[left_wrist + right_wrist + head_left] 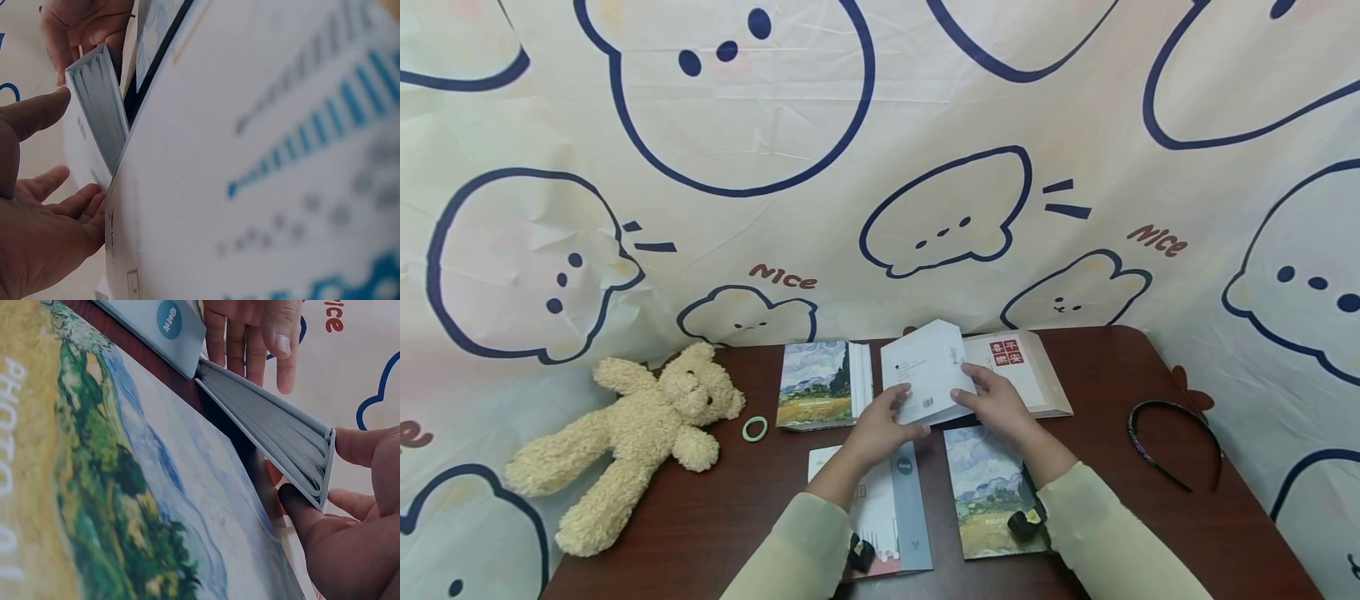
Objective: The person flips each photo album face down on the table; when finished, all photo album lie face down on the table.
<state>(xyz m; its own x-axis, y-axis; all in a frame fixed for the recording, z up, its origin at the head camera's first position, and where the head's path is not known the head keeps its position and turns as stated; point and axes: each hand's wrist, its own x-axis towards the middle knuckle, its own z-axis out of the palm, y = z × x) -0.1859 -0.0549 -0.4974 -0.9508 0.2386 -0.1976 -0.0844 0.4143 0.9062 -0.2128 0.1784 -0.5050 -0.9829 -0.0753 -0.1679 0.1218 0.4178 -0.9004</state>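
Note:
A thick white photo album is held tilted over the back middle of the table, its grey page edges showing in the right wrist view. My right hand grips its right side at the spine, thumb on one cover and fingers on the other. At the left lower edge is my left hand, fingers fairly straight against the album and thumb spread away. Behind lies a white album with red characters, partly covered. Below the hands are a landscape-cover photo album and a white and blue-grey album, each partly behind a forearm.
Another landscape-cover album stands at the back left, beside a pale green ring. A plush bear lies on the table's left side. On the right is a dark headband. A printed cloth hangs behind the table.

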